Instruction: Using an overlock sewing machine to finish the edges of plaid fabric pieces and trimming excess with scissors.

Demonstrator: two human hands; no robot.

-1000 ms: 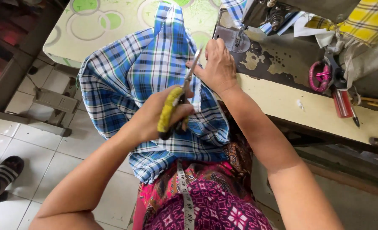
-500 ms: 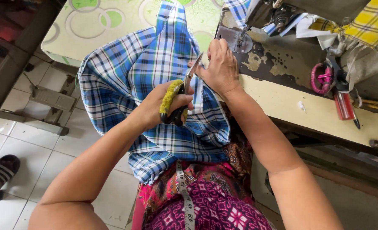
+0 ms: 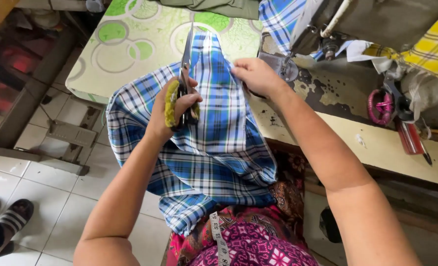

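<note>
Worn sewing surface (image 3: 327, 133) ahead. Left hand (image 3: 172, 106) clamped on scissors (image 3: 183, 74), blades up; right hand (image 3: 256, 76) pinches checked cloth (image 3: 214, 148) taut at its near edge, steadying it.

Left hand (image 3: 172, 106) gripping scissors (image 3: 183, 74), right hand (image 3: 256, 76) pinching blue plaid cloth (image 3: 214, 143)

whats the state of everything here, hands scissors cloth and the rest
left hand: closed around the scissors' grip
right hand: pinching the cloth's edge
scissors: held, blades pointing away, closed or nearly so
plaid cloth: draped over the lap, top pulled up onto the table
tape measure: hanging loose at the chest
pink scissors: lying unused on the sewing table
yellow cloth: lying by the machine
</note>
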